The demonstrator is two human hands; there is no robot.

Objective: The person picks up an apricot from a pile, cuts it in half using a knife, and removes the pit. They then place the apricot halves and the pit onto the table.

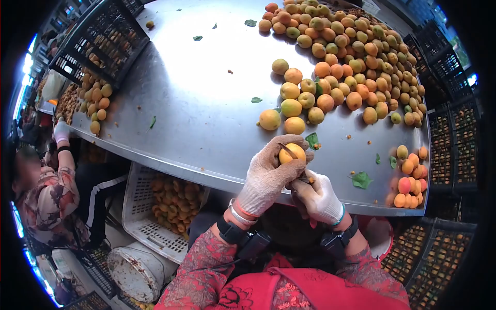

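Observation:
My left hand (261, 178), in a dirty white knit glove, is closed around a yellow-orange apricot (293, 153) just over the near edge of the metal table. A thin dark blade lies across the fruit's face. My right hand (321, 199), gloved too, is closed just below and to the right, gripping what looks like a small knife (309, 180); its fingers partly hide the handle. Beyond my hands, several loose apricots (269, 119) rest on the table, next to a large heap of apricots (356, 62). A green leaf (312, 140) lies just behind the held fruit.
The metal table (206, 129) spans the view. A small apricot group (411, 178) sits at its right corner. Below left stand a white crate (142, 206) of apricot pieces and a white bucket (134, 271). Black crates (444, 253) line the right; a co-worker (49, 201) sits left.

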